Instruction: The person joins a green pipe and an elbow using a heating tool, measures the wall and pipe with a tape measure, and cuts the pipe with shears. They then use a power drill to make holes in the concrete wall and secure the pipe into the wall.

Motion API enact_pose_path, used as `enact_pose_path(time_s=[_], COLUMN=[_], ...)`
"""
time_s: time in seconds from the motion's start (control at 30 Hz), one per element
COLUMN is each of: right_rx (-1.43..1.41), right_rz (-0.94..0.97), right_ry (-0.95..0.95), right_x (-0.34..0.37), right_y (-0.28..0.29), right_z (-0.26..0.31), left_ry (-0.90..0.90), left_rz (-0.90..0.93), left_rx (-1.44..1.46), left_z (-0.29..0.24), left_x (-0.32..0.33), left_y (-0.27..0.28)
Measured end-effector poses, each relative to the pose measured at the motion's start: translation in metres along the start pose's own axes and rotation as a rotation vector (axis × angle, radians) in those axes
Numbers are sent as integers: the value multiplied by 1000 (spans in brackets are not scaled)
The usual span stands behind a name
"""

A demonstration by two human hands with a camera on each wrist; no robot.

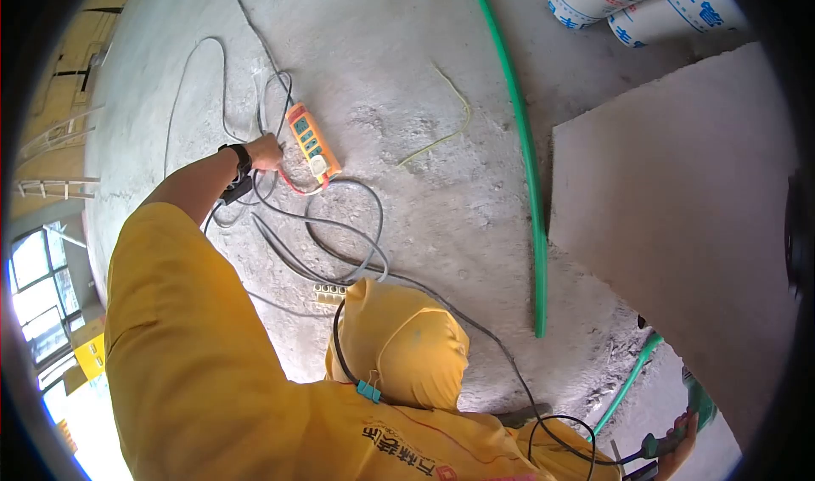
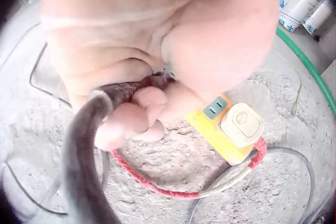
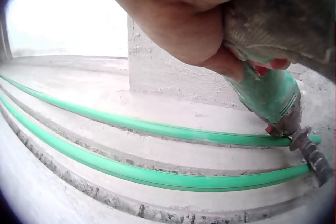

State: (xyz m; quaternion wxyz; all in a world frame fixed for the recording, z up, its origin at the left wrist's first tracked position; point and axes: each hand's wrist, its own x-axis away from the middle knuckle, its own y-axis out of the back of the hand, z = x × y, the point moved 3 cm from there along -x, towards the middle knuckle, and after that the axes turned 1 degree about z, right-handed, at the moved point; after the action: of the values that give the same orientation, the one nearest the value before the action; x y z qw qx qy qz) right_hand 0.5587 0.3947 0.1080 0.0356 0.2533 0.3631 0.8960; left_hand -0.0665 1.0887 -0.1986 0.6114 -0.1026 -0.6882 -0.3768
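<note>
Left hand (image 1: 266, 152) grips dark cable (image 2: 80, 153) beside orange power strip (image 1: 311, 138); right hand (image 3: 184, 22) grips green power tool (image 3: 269, 94).

Across the head view we find an orange power strip (image 1: 319, 135) with grey-green socket faces (image 2: 214, 108) towards ten o'clock, its plug (image 1: 319, 166) cream and the cord (image 2: 161, 191) from it banded red and white; a green pipe (image 1: 519, 112) at one o'clock; white rolls (image 1: 649, 24) with blue characters between one and two; a green power tool (image 1: 702, 400) marked with red at four; and a yellow sleeve (image 1: 174, 303) at eight
</note>
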Motion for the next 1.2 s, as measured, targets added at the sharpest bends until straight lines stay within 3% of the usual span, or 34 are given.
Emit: enact_pose_path(time_s=[0.03, 0.1, 0.13, 0.17, 0.23, 0.37, 0.43, 0.47, 0.7, 0.77, 0.83, 0.9, 0.93, 1.03, 1.2], right_rx=[-16, -236, -572, -755, -791, -717, -760, -774, -674, -618, -556, -468, -417, -302, -184], right_rz=[8, 110, 148, 99, 109, 96, 82, 76, 50, 52, 61, 66, 60, 56, 51], right_ry=[-9, -206, -583, -863, -855, -858, -873, -879, -753, -691, -619, -529, -471, -360, -261], right_x=[-16, -151, -258, -321, -326, -331, -327, -326, -298, -289, -273, -256, -248, -221, -168], right_y=[11, 105, 179, 210, 213, 222, 220, 221, 210, 201, 192, 182, 180, 164, 137], right_z=[-13, -79, -119, -147, -148, -147, -146, -146, -143, -139, -135, -128, -127, -122, -102], left_ry=[-36, 180, 184, 202, -104, 86, -138, -134, -18, 145, 134, 4, -83, 20, -50], left_rz=[-74, -181, -189, -211, -215, -307, -168, -136, -196, -153, -94, -84, -167, -66, -17], left_rx=[36, 660, 756, 590, -269, -100, -548, -648, -409, -383, -440, -495, -462, -512, -529], left_z=[-12, -9, -9, -28, -32, -26, -4, 1, -27, -35, -42, -39, -38, -40, -59], left_x=[16, 24, 21, 32, 13, -6, -34, -39, -16, -16, -16, -21, -17, -18, -8], left_y=[13, 22, 24, 40, 49, 54, 42, 40, 62, 66, 68, 61, 59, 59, 64])
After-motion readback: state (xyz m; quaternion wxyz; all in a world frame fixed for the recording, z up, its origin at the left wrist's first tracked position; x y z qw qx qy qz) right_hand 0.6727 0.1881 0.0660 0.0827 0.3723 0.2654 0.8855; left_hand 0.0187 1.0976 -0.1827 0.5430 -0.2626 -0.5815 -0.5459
